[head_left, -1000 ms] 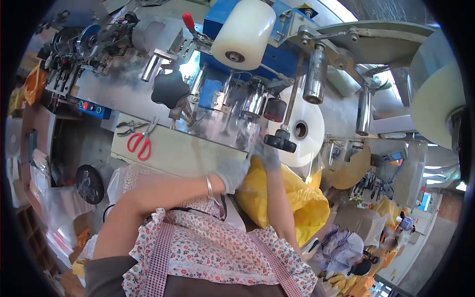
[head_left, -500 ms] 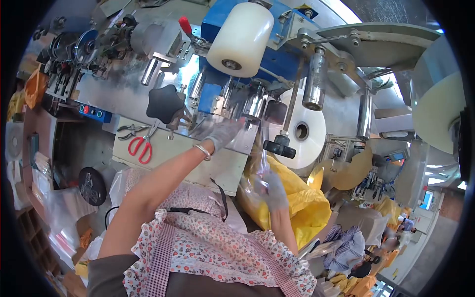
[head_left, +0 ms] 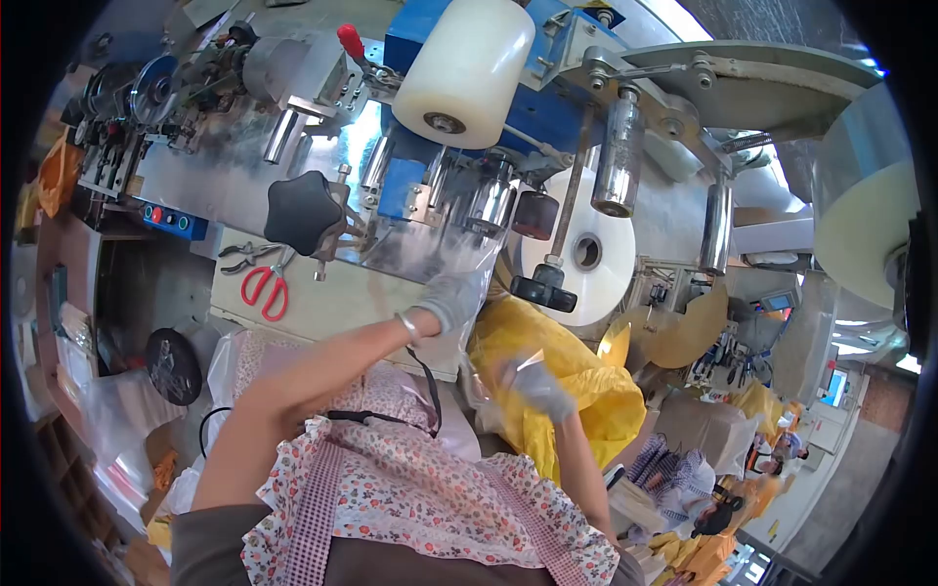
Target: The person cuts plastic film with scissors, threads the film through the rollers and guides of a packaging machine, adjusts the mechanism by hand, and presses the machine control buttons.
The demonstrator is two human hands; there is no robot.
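Clear, shiny film (head_left: 477, 280) lies just beside a crumpled, bunched yellow bag (head_left: 578, 354).

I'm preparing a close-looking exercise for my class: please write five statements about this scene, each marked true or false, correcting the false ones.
1. The scissors have red handles. True.
2. Both hands are bare. False: the left hand and right hand wear grey gloves.
3. The pliers lie beside the scissors. True.
4. The bag behind the right hand is blue. False: the bag is yellow.
5. The star-shaped knob is black. True.
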